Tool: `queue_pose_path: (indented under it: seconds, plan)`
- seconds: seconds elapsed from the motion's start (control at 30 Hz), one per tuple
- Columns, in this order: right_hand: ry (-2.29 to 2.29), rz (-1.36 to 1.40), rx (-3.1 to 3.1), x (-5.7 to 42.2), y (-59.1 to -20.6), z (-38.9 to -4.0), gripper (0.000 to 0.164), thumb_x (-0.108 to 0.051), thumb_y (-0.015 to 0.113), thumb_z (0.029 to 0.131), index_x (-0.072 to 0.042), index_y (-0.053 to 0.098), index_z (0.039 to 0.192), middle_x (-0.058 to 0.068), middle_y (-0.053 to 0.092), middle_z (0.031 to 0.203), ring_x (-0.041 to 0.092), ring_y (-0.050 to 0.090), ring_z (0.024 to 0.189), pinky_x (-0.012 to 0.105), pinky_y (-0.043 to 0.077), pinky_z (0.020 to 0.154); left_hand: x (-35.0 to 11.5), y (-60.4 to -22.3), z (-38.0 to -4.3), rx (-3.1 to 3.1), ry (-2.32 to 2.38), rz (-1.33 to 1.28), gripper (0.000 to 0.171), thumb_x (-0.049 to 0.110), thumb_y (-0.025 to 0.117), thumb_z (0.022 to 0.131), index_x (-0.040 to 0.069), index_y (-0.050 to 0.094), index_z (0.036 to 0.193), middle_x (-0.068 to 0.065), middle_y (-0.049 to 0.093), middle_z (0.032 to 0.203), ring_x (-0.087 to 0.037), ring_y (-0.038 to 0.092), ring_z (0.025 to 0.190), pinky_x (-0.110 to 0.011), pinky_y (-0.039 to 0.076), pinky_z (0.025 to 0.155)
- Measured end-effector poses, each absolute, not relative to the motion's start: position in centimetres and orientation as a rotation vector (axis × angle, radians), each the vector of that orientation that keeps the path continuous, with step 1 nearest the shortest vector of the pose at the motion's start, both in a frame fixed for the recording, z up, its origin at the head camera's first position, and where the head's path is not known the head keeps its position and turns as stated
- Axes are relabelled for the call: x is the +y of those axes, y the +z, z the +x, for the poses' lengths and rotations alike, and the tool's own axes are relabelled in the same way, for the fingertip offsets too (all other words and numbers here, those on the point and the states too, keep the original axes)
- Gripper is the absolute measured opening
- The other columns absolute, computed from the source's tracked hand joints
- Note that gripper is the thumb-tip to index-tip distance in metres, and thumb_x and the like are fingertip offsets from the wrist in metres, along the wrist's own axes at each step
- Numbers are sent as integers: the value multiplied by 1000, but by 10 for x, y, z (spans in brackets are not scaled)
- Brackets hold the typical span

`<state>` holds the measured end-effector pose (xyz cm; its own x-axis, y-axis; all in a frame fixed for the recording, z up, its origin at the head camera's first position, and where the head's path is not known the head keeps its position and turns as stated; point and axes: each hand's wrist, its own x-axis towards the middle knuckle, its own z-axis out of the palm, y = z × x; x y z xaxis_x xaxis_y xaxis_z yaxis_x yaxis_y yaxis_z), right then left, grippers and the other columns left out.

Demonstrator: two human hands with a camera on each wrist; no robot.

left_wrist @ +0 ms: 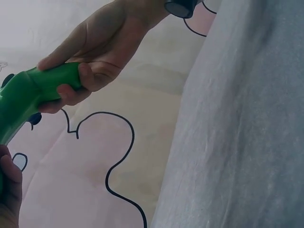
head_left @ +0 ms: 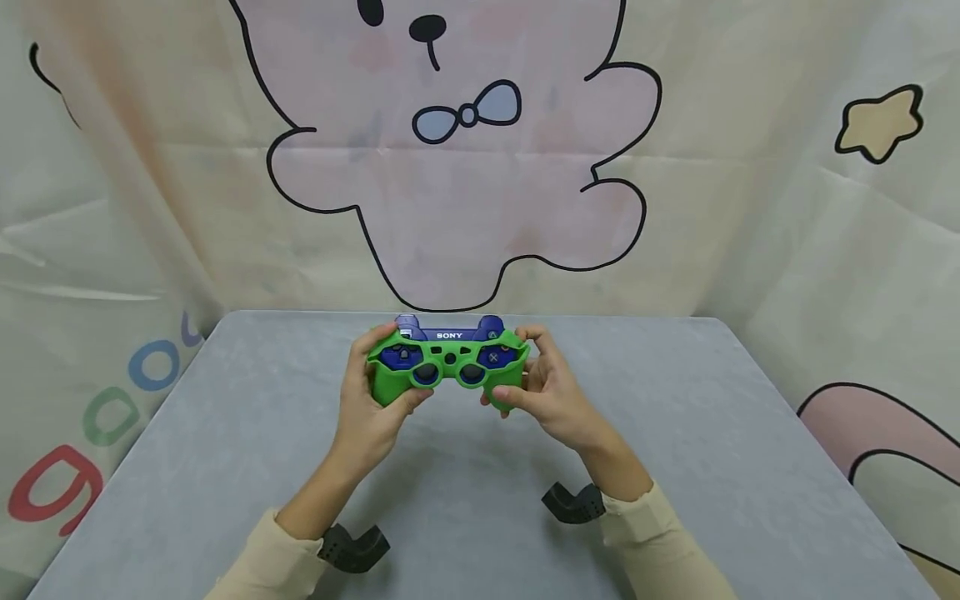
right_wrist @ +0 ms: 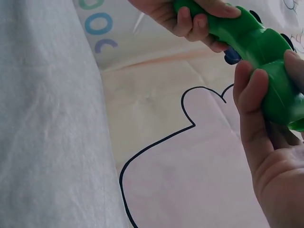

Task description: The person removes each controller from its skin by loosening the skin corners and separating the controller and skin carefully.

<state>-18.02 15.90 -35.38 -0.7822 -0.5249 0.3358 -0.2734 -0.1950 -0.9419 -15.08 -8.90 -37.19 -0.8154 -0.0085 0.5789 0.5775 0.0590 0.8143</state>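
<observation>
Fingers [head_left: 367, 340] curled at both ends, I hold a blue Sony game controller [head_left: 450, 335] raised above a pale grey table [head_left: 247, 417], its button side toward me; a green cover [head_left: 449, 368] wraps the handles and much of the face, while the blue top edge, with its white lettering, stands exposed above the cover's rim. My left hand [head_left: 369, 417] grips the left end, fingers bent along the outer side, thumb laid under the handle; my right hand [head_left: 555, 400] has hold of the right end, thumb pressed on the green handle, index finger crooked at the cover's upper corner, other fingertips showing behind and below. Through the cover's openings appear the directional pad [head_left: 402, 354], action buttons [head_left: 495, 357] and two dark analog sticks [head_left: 425, 374]; beside my wrists, one black device [head_left: 354, 550] juts from the left cream cuff [head_left: 281, 558], a second black device [head_left: 573, 503] from the right cream cuff [head_left: 660, 542]; behind the table hangs a cream curtain [head_left: 750, 108], printed with a pale pink cartoon animal [head_left: 450, 208] in a blue bow tie [head_left: 468, 114]; coloured letters [head_left: 56, 492] climb the left side, and a yellow star [head_left: 879, 123] sits high at right.
</observation>
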Motion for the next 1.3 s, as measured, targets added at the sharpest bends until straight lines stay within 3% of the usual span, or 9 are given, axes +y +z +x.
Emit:
queue_pose_path:
  seconds: [0.17, 0.3, 0.4, 0.53, 0.67, 0.8, 0.9, 1.1, 1.3]
  plan:
    - [-2105, -950, 1914, 155, -353, -181, 37, -2, 66, 96, -17, 38, 114, 0, 77, 102, 15, 75, 82, 25, 55, 63, -92, -371, -151, -1915, -1804, -551, 84, -16, 77, 77, 5, 37, 148, 6, 59, 123, -7, 67, 89, -21, 58, 62]
    - [-2097, -894, 1958, 155, -354, -180, 37, -2, 65, 97, -16, 36, 115, 1, 76, 102, 16, 74, 82, 24, 56, 64, -92, -373, -153, -1945, -1840, -514, 85, -15, 78, 77, 7, 37, 148, 3, 60, 119, -9, 65, 79, -23, 57, 60]
    - [-2078, -871, 1988, 156, -355, -178, 58, -4, 67, 96, -22, 29, 137, 2, 75, 99, 16, 73, 79, 26, 55, 63, -92, -373, -153, -1989, -1863, -520, 85, -13, 78, 79, 10, 36, 149, -2, 60, 117, -10, 64, 75, -25, 56, 59]
    - [-2028, -920, 1973, 156, -358, -178, 89, -8, 69, 96, -31, 10, 159, 3, 68, 108, 18, 70, 75, 31, 54, 58, -93, -372, -152, -2073, -1881, -607, 86, -9, 77, 82, 16, 33, 152, -11, 57, 127, -12, 64, 90, -24, 55, 67]
    - [-2045, -928, 1926, 153, -362, -180, 77, -7, 63, 99, -26, 18, 159, 6, 59, 116, 17, 66, 73, 27, 52, 56, -97, -370, -153, -2146, -1931, -720, 81, -3, 69, 92, 21, 24, 156, -18, 58, 126, -13, 64, 92, -27, 56, 71]
    - [-2097, -859, 1891, 149, -361, -181, 67, -9, 58, 103, -28, 24, 158, 9, 56, 120, 15, 65, 78, 25, 55, 68, -106, -368, -156, -2170, -2013, -711, 79, 6, 58, 102, 31, 10, 159, -22, 66, 106, -16, 69, 80, -35, 59, 61]
    - [-2130, -825, 1868, 149, -361, -181, 66, -12, 56, 104, -29, 23, 158, 11, 54, 124, 16, 66, 82, 28, 59, 75, -107, -368, -159, -2195, -2058, -671, 75, 12, 53, 105, 34, 8, 160, -23, 71, 103, -17, 73, 78, -40, 59, 58]
    - [-2260, -782, 1842, 145, -367, -178, 55, -33, 53, 105, -27, 29, 154, 7, 58, 107, 10, 61, 58, 24, 52, 47, -101, -370, -155, -2293, -1993, -719, 60, 18, 45, 109, 32, 18, 161, -16, 65, 96, -26, 63, 58, -37, 55, 49]
    - [-2379, -742, 1998, 144, -368, -179, 49, -42, 50, 105, -19, 44, 148, -1, 69, 79, 6, 58, 49, 21, 40, 37, -91, -369, -147, -2363, -2048, -793, 68, 23, 42, 110, 41, 2, 161, -13, 57, 92, -17, 51, 54, -32, 49, 48]
